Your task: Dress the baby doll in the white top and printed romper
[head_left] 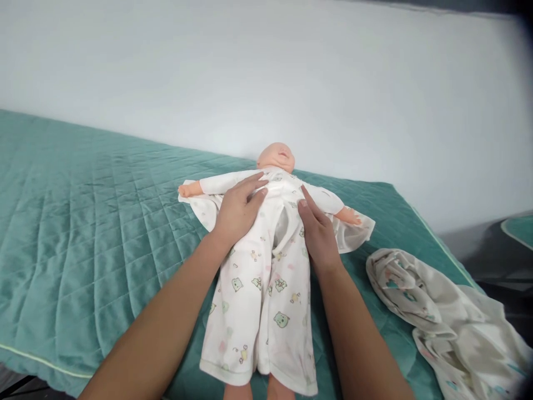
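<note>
A baby doll (pixel 276 156) lies on its back on a teal quilted mattress (pixel 91 222), head toward the wall. It wears a white printed baby garment (pixel 262 294) whose front gapes at the chest. My left hand (pixel 239 208) lies flat on the doll's chest on the left side, fingers stretched toward the neck. My right hand (pixel 317 230) rests flat on the right flap of the garment, fingers pointing up the chest. Neither hand grips anything. The doll's bare arms stick out sideways and its feet show at the bottom edge.
A crumpled white printed cloth (pixel 441 316) lies on the mattress at the right, near its edge. A plain white wall (pixel 333 83) rises directly behind the mattress. Another teal surface (pixel 520 229) shows at the far right.
</note>
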{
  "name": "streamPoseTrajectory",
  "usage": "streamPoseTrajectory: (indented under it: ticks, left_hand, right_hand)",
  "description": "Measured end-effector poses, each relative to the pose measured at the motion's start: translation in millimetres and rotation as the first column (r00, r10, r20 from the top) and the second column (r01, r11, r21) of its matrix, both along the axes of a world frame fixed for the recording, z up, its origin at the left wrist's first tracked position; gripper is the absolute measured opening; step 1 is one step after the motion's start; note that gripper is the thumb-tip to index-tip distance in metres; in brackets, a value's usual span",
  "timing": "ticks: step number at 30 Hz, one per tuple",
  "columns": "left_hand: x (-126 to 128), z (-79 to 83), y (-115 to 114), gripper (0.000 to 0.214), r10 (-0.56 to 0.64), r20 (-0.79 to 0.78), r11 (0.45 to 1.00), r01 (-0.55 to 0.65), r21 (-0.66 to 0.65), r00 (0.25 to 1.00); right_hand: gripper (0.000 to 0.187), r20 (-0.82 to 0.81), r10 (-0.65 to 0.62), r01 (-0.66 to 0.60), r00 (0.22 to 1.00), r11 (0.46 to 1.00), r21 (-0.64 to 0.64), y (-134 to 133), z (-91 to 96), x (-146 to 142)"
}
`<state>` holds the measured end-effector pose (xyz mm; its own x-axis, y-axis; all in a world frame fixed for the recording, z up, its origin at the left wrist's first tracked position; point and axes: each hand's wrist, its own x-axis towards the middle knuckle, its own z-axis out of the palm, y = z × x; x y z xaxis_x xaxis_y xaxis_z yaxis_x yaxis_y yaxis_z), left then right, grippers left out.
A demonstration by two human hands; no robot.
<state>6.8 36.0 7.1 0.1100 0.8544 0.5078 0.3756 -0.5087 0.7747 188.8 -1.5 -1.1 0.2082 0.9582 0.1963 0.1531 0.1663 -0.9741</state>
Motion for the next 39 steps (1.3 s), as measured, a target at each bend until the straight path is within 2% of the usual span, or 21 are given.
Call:
streamPoseTrajectory:
  ticks: [8,14,17,23,26,30,36,39]
  left_hand:
    - [-2,2.1,-8,0.031,0.103,-0.128,0.965,-0.068,0.251,0.986]
    - [-3,5.4,-13,0.038,0.146,-0.221,0.931,-0.059,0.360,0.964]
    - [-2,5.9,-15,0.041,0.154,-0.225,0.931,-0.065,0.358,0.962]
    - [0,7.1,-14,0.031,0.075,-0.168,0.941,-0.015,0.337,0.983]
    - [1,6.4,-12,0.024,0.130,-0.143,0.958,-0.087,0.272,0.981]
    - [3,3.0,-6,0.035,0.197,-0.205,0.971,-0.162,0.177,0.959]
    - [2,0.0,-3,0.037,0.118,-0.256,0.989,-0.090,0.120,0.959]
    - [1,0.9,-3,0.034,0.096,-0.256,0.991,-0.069,0.113,0.962]
  right_hand:
    - [0.048,0.070,-0.065,0.058,0.995,0.993,0.103,-6,1.1,-3]
    - [0.068,0.106,0.043,-0.050,0.993,0.997,0.065,-7,2.6,-1]
    - [0.069,0.093,0.086,-0.093,0.992,0.993,0.068,-7,3.7,0]
    - [0.072,0.078,0.084,-0.088,0.993,0.995,0.049,-7,6.7,-1]
    - [0.072,0.111,0.060,-0.067,0.992,0.996,0.057,-6,6.5,0]
    - [0.076,0.153,0.058,-0.066,0.986,0.997,0.047,-5,6.6,3]
    - [0.096,0.152,0.184,-0.185,0.971,0.983,-0.006,-4,8.0,7]
    - [0.097,0.195,0.201,-0.203,0.960,0.979,-0.009,-3,8.9,9]
